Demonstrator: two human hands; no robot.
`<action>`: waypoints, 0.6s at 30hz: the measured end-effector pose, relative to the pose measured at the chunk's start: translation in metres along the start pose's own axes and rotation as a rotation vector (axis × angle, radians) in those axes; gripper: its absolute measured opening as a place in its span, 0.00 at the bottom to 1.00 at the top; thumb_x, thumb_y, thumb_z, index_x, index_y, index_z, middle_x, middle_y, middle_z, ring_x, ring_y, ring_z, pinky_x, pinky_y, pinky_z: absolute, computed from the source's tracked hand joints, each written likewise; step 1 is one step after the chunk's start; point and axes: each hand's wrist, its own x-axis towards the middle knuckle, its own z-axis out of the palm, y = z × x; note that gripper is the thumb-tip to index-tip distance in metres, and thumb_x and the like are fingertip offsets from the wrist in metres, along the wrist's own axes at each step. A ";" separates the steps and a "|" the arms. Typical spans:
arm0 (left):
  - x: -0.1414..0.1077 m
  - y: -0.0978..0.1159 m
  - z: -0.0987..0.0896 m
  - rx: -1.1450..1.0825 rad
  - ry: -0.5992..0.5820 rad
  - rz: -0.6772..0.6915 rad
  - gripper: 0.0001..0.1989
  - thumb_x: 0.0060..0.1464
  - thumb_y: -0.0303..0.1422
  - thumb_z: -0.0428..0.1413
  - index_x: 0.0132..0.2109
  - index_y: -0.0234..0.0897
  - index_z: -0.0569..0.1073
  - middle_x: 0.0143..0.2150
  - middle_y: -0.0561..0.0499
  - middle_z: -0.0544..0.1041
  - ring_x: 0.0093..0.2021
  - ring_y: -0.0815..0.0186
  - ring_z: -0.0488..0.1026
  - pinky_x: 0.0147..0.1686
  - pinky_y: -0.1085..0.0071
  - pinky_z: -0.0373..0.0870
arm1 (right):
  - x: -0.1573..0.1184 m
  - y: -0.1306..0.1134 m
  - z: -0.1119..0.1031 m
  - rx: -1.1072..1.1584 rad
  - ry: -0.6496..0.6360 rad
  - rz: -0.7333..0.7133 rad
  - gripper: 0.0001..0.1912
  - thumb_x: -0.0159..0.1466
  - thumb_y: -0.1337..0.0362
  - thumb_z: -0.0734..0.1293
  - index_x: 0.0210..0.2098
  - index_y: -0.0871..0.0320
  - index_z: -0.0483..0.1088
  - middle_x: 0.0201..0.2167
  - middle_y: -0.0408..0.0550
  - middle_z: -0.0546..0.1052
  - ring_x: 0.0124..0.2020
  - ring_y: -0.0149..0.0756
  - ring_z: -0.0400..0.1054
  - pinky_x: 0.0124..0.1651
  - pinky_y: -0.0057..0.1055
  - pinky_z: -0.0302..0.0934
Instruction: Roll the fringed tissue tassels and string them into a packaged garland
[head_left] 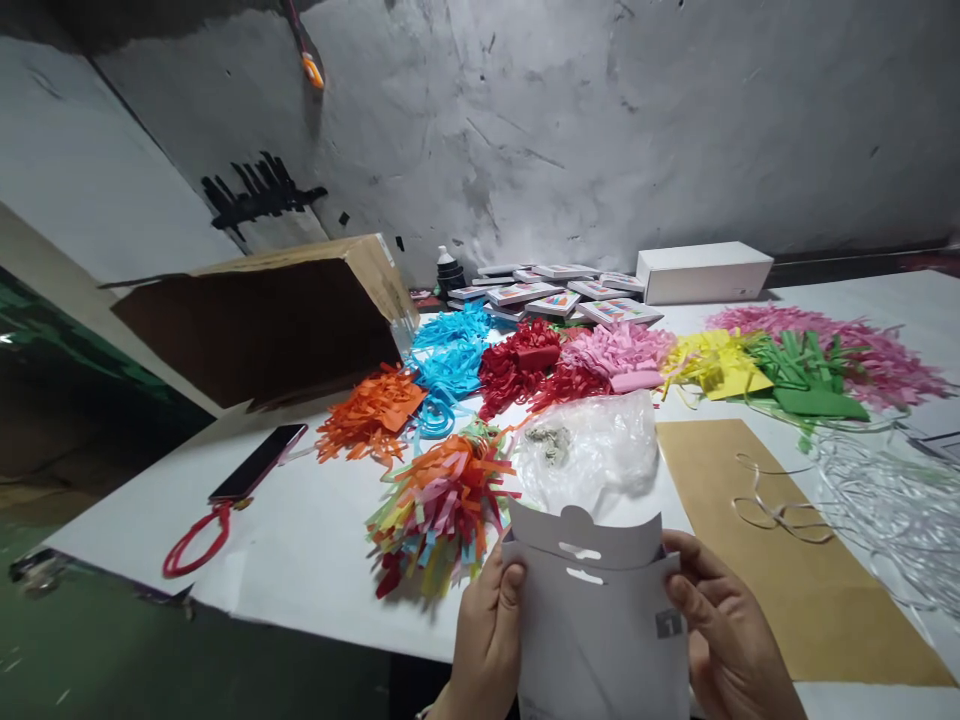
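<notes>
A flat white cardboard box (600,640) stands upright between my hands, its top flap raised and a slot cut near the top edge. My left hand (486,620) grips its left edge, thumb on the near face. On the right edge, my right hand (720,620) holds it with thumb and fingers. Whether anything is inside the box I cannot tell. Just beyond it lies a clear plastic bag (600,450) with a small greyish bundle in it. To the left sits a multicoloured bunch of paper tassels (446,500).
Behind are fringed paper bundles in orange (371,410), blue (454,355), red (525,360), pink, yellow and green. Several flat boxes (555,295) are piled by the wall. A phone (259,462) lies left, an open carton (300,320) behind it. Brown cardboard (810,590) and clear cord (892,510) lie right.
</notes>
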 end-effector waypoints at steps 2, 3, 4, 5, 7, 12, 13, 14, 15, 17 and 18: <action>0.001 -0.001 -0.004 0.028 -0.056 0.018 0.26 0.64 0.53 0.50 0.47 0.37 0.81 0.44 0.40 0.82 0.42 0.52 0.78 0.47 0.62 0.74 | -0.001 -0.002 -0.001 -0.008 -0.020 0.032 0.15 0.54 0.55 0.78 0.37 0.54 0.79 0.32 0.51 0.81 0.27 0.39 0.75 0.29 0.32 0.71; 0.002 -0.003 -0.005 0.046 -0.076 0.024 0.26 0.64 0.53 0.50 0.47 0.37 0.81 0.44 0.40 0.82 0.41 0.52 0.78 0.46 0.62 0.74 | -0.002 -0.002 -0.002 -0.025 -0.012 0.017 0.13 0.54 0.55 0.78 0.34 0.54 0.78 0.30 0.50 0.80 0.26 0.39 0.75 0.28 0.31 0.71; 0.002 -0.004 -0.007 0.063 -0.084 0.029 0.26 0.64 0.52 0.50 0.48 0.37 0.80 0.43 0.40 0.82 0.40 0.53 0.78 0.45 0.63 0.75 | -0.004 -0.002 -0.002 -0.059 0.023 -0.026 0.11 0.55 0.55 0.78 0.31 0.54 0.78 0.29 0.48 0.80 0.25 0.38 0.74 0.28 0.30 0.70; 0.002 -0.005 -0.008 0.076 -0.081 0.032 0.25 0.64 0.52 0.50 0.48 0.37 0.80 0.43 0.40 0.83 0.39 0.53 0.78 0.44 0.63 0.75 | -0.005 -0.002 -0.001 -0.111 0.082 -0.089 0.11 0.55 0.56 0.78 0.30 0.54 0.78 0.28 0.46 0.80 0.25 0.36 0.74 0.27 0.28 0.70; 0.001 -0.008 -0.010 0.089 -0.059 0.037 0.24 0.65 0.51 0.50 0.48 0.37 0.80 0.42 0.41 0.83 0.38 0.54 0.78 0.42 0.64 0.76 | -0.007 -0.002 0.000 -0.267 0.207 -0.224 0.10 0.54 0.56 0.78 0.32 0.53 0.79 0.28 0.45 0.80 0.25 0.34 0.74 0.27 0.24 0.69; -0.003 -0.010 -0.009 0.081 -0.039 0.051 0.21 0.64 0.49 0.52 0.44 0.38 0.81 0.41 0.41 0.83 0.39 0.54 0.79 0.42 0.64 0.77 | -0.008 -0.001 0.005 -0.550 0.308 -0.335 0.15 0.54 0.51 0.77 0.32 0.56 0.80 0.29 0.47 0.81 0.26 0.37 0.75 0.27 0.24 0.70; -0.004 -0.010 -0.008 0.063 -0.035 0.050 0.21 0.64 0.49 0.53 0.43 0.38 0.81 0.40 0.41 0.83 0.39 0.54 0.79 0.44 0.63 0.77 | -0.009 0.000 0.005 -0.571 0.354 -0.353 0.16 0.54 0.50 0.76 0.31 0.56 0.80 0.28 0.47 0.81 0.25 0.36 0.75 0.27 0.24 0.70; -0.006 -0.010 -0.006 0.034 -0.015 0.045 0.20 0.63 0.49 0.54 0.43 0.38 0.81 0.40 0.41 0.83 0.41 0.54 0.80 0.46 0.63 0.76 | -0.010 0.002 0.003 -0.587 0.404 -0.371 0.17 0.53 0.49 0.77 0.31 0.56 0.80 0.27 0.47 0.81 0.24 0.35 0.74 0.27 0.23 0.70; -0.008 -0.010 -0.003 -0.013 0.026 0.032 0.19 0.62 0.49 0.55 0.43 0.38 0.81 0.40 0.42 0.83 0.42 0.54 0.80 0.47 0.63 0.76 | -0.010 0.004 0.001 -0.599 0.452 -0.383 0.18 0.53 0.48 0.77 0.32 0.57 0.79 0.27 0.47 0.80 0.25 0.35 0.74 0.28 0.23 0.70; -0.012 -0.011 0.004 -0.155 0.142 0.010 0.17 0.59 0.48 0.59 0.45 0.39 0.80 0.40 0.44 0.84 0.42 0.57 0.81 0.45 0.66 0.77 | -0.011 0.009 -0.006 -0.619 0.508 -0.370 0.21 0.51 0.47 0.78 0.33 0.57 0.79 0.28 0.47 0.81 0.27 0.36 0.74 0.29 0.23 0.70; -0.014 -0.012 0.008 -0.239 0.192 0.004 0.16 0.58 0.46 0.62 0.45 0.40 0.79 0.39 0.46 0.84 0.40 0.59 0.81 0.42 0.69 0.78 | -0.011 0.012 -0.011 -0.624 0.520 -0.346 0.23 0.50 0.46 0.78 0.35 0.58 0.79 0.29 0.47 0.81 0.27 0.37 0.75 0.29 0.22 0.70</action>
